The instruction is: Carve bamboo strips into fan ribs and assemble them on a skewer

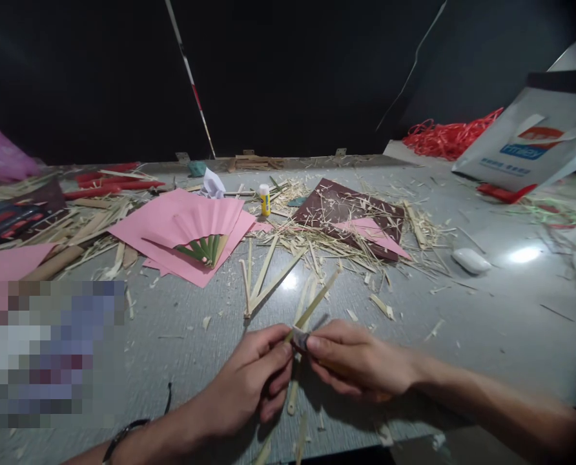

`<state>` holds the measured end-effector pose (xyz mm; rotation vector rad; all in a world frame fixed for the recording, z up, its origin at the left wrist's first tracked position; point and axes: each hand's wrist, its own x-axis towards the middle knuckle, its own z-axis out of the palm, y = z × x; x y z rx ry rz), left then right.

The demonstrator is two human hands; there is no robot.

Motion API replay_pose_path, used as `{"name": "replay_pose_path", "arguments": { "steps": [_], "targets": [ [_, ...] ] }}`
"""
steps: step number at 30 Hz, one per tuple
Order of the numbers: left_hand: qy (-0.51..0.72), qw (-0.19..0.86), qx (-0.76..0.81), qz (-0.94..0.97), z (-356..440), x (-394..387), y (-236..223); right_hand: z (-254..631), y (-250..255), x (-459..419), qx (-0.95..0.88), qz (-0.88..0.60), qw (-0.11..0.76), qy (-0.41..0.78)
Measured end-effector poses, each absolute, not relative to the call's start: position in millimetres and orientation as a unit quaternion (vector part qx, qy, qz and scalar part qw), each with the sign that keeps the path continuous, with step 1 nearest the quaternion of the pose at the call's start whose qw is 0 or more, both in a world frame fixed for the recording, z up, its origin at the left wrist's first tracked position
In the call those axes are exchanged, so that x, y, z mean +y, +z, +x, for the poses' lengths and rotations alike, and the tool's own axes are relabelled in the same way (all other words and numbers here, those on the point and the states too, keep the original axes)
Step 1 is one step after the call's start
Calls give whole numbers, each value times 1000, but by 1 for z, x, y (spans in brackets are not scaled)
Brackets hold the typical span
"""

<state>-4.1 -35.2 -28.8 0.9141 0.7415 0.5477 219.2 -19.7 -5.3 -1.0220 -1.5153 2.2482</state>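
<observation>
Near the table's front edge, my left hand (254,381) pinches a thin bamboo strip (319,300) that slants up and away to the right. My right hand (360,358) is closed around a small knife, its short grey blade (300,338) touching or almost touching the strip by my left fingertips. Most of the knife's handle is hidden in my palm. Beneath both hands lie more bamboo strips (292,394). Just beyond, several slats joined at one end (263,287) are spread in a V. A small pink paper fan (203,229) with green ribs rests on pink sheets (201,274).
A yellow glue stick (265,200) stands upright at the back. Shavings cover a dark brown board (327,203) beside it. To the right are a white rounded object (471,261), a white bag (505,142) and red plastic ribbon (447,139). Red-handled tools (113,187) lie back left.
</observation>
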Motion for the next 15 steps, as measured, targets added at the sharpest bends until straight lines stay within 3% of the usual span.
{"name": "replay_pose_path", "arguments": {
  "steps": [15],
  "targets": [
    [214,778,345,480,-8,-44,-33,219,-7,-24,-428,-368,108,819]
  ]
}}
